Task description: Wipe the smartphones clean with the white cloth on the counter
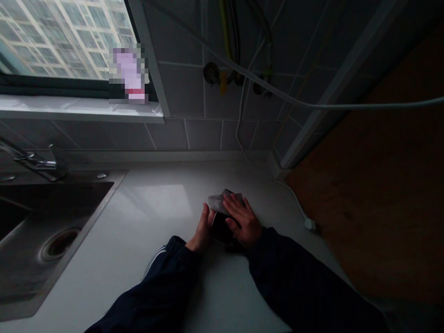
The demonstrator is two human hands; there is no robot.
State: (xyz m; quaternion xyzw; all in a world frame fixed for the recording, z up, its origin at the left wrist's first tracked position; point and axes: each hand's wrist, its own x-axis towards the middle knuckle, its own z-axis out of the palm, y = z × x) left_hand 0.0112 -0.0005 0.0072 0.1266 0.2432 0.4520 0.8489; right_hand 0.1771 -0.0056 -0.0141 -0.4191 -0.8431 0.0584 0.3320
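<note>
My left hand (201,231) grips the left edge of a smartphone (221,229), a dark flat slab with rounded corners, tilted above the counter. A thin grey cloth (217,203) lies over the phone's upper part. On top of it, my right hand (245,221) presses the cloth against the phone with its fingers stretched out side by side. The right hand hides part of the phone's right side. Just below the phone is a small dark patch; I cannot tell whether it is an object or shadow.
A white countertop (149,273) lies under both hands. To the left is a steel sink (21,259) with a faucet (45,162). A white cable (294,194) with a plug (310,225) runs along the right, beside a brown wooden panel (381,199). Another cable (333,107) hangs across above.
</note>
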